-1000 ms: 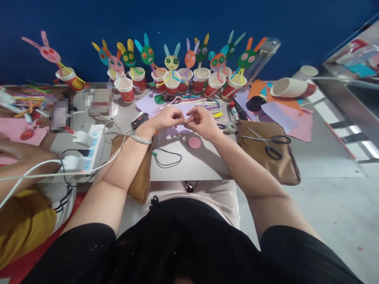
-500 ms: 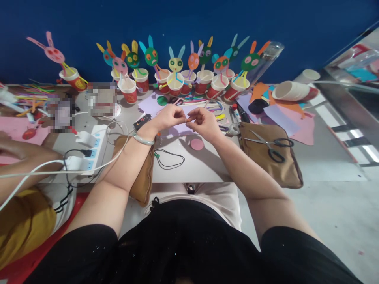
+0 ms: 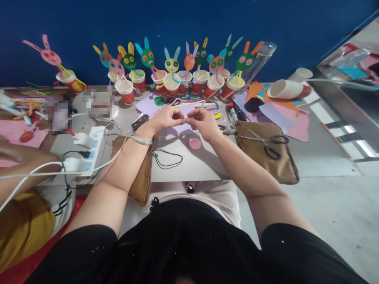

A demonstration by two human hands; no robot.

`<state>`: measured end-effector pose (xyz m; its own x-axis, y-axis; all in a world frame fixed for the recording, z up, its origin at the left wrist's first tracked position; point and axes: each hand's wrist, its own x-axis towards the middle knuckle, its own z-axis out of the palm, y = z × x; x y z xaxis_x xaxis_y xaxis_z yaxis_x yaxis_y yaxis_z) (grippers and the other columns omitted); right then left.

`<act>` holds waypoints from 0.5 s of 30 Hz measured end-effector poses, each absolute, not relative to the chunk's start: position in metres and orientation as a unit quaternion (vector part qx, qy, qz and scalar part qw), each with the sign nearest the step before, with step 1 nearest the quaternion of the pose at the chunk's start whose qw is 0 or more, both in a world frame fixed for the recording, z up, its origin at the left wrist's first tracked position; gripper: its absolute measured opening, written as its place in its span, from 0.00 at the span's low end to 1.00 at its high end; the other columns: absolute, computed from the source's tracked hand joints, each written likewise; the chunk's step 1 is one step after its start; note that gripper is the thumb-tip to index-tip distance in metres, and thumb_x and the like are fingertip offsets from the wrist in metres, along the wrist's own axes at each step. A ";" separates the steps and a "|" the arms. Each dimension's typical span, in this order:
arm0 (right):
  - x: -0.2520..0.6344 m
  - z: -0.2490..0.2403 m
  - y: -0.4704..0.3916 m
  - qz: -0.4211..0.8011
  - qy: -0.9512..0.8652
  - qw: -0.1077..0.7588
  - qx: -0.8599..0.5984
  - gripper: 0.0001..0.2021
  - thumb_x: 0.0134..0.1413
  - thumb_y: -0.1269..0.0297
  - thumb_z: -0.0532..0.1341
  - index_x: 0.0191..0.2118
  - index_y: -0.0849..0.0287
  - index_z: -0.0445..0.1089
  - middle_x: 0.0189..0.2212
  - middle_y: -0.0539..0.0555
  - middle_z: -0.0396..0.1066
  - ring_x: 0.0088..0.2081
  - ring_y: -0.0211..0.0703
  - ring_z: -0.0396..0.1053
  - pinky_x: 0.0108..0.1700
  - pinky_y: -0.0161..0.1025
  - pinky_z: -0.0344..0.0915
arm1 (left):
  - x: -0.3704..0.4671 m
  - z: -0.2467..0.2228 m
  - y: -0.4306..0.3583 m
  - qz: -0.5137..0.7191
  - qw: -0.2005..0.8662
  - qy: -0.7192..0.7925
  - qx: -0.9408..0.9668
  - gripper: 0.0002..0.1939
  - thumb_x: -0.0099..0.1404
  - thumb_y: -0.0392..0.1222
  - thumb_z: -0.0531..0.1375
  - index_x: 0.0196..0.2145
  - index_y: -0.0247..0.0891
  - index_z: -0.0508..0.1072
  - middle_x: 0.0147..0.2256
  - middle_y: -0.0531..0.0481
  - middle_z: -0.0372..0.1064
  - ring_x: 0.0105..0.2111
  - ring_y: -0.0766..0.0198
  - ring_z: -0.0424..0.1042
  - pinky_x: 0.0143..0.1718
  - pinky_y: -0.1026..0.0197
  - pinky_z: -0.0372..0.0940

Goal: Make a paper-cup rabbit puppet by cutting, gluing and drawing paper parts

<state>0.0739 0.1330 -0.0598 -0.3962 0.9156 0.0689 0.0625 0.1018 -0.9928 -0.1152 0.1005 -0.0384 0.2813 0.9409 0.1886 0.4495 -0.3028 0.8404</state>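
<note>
Above the lilac paper, my left hand and my right hand meet fingertip to fingertip. Both are closed in a pinch. A tiny orange speck shows where the fingertips touch, too small to name. Just below the hands, a pink paper disc lies on the table. Left of it is a loop of dark cord with a green bead. Behind the hands stand several paper cups with rabbit-eared paper faces rising from them.
Scissors rest on a brown pouch to the right. At left are a power strip with trailing cables and a co-worker's arm. A stack of paper cups lies sideways near coloured paper.
The view has shifted slightly, so the things on the table appear a little further left. My hands keep their fingertips together, now pressed closer.
</note>
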 end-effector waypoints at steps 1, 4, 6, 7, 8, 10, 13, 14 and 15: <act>0.074 -0.060 0.133 0.545 -0.635 0.389 -0.385 0.14 0.43 0.64 0.71 0.34 0.56 0.67 0.19 0.42 0.64 0.20 0.32 0.60 0.23 0.33 0.59 | -0.115 -0.038 0.100 0.360 0.340 0.481 0.724 0.11 0.58 0.47 0.66 0.26 0.37 0.74 0.24 0.52 0.71 0.26 0.67 0.66 0.29 0.61 0.61; 0.072 -0.063 0.131 0.548 -0.629 0.392 -0.388 0.12 0.45 0.63 0.70 0.35 0.56 0.68 0.20 0.42 0.65 0.20 0.32 0.61 0.25 0.33 0.61 | -0.115 -0.039 0.101 0.394 0.301 0.498 0.711 0.08 0.58 0.43 0.65 0.26 0.38 0.73 0.24 0.52 0.70 0.26 0.66 0.65 0.29 0.61 0.60; 0.066 -0.065 0.126 0.550 -0.634 0.372 -0.396 0.09 0.46 0.64 0.67 0.35 0.58 0.69 0.22 0.44 0.68 0.21 0.33 0.62 0.26 0.33 0.62 | -0.116 -0.040 0.104 0.440 0.258 0.519 0.686 0.06 0.59 0.41 0.63 0.26 0.39 0.71 0.25 0.52 0.70 0.27 0.66 0.65 0.29 0.61 0.61; 0.061 -0.066 0.123 0.547 -0.651 0.348 -0.394 0.07 0.47 0.65 0.66 0.34 0.58 0.70 0.23 0.45 0.70 0.22 0.34 0.63 0.28 0.34 0.63 | -0.117 -0.041 0.105 0.463 0.235 0.529 0.671 0.06 0.59 0.40 0.62 0.26 0.40 0.70 0.25 0.53 0.70 0.27 0.66 0.66 0.29 0.61 0.61; 0.055 -0.068 0.119 0.537 -0.684 0.312 -0.383 0.05 0.47 0.66 0.65 0.33 0.59 0.72 0.24 0.47 0.71 0.24 0.34 0.65 0.30 0.34 0.65 | -0.118 -0.041 0.107 0.481 0.215 0.539 0.658 0.06 0.60 0.39 0.61 0.26 0.40 0.69 0.25 0.53 0.70 0.27 0.66 0.66 0.29 0.61 0.60; 0.040 -0.070 0.112 0.485 -0.772 0.232 -0.339 0.03 0.49 0.69 0.65 0.33 0.61 0.75 0.28 0.51 0.76 0.30 0.37 0.70 0.37 0.36 0.67 | -0.118 -0.042 0.109 0.500 0.179 0.553 0.642 0.07 0.60 0.38 0.61 0.26 0.41 0.67 0.25 0.53 0.69 0.27 0.66 0.66 0.28 0.61 0.60; 0.014 -0.074 0.105 0.347 -0.868 0.159 -0.316 0.07 0.53 0.72 0.64 0.37 0.63 0.78 0.37 0.57 0.80 0.37 0.42 0.73 0.45 0.38 0.67 | -0.117 -0.040 0.107 0.506 0.143 0.557 0.643 0.07 0.61 0.36 0.61 0.27 0.41 0.66 0.25 0.53 0.69 0.26 0.67 0.66 0.28 0.61 0.60; 0.006 -0.075 0.104 0.308 -0.888 0.136 -0.313 0.08 0.55 0.71 0.63 0.39 0.64 0.79 0.39 0.59 0.80 0.39 0.44 0.74 0.46 0.39 0.68 | -0.116 -0.039 0.106 0.505 0.136 0.555 0.647 0.07 0.61 0.35 0.61 0.27 0.41 0.66 0.25 0.53 0.70 0.26 0.67 0.66 0.28 0.61 0.61; -0.001 -0.076 0.104 0.277 -0.901 0.113 -0.313 0.08 0.56 0.71 0.63 0.40 0.65 0.79 0.40 0.60 0.80 0.40 0.46 0.74 0.46 0.40 0.68 | -0.115 -0.038 0.104 0.504 0.131 0.552 0.651 0.07 0.60 0.35 0.61 0.27 0.41 0.66 0.26 0.53 0.70 0.26 0.67 0.66 0.29 0.61 0.61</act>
<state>-0.0011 0.1041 -0.0764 -0.7792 0.6261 0.0299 0.5010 0.6508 -0.5705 -0.1155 0.1040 -0.0380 -0.1188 0.8509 0.5118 0.5863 -0.3558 0.7277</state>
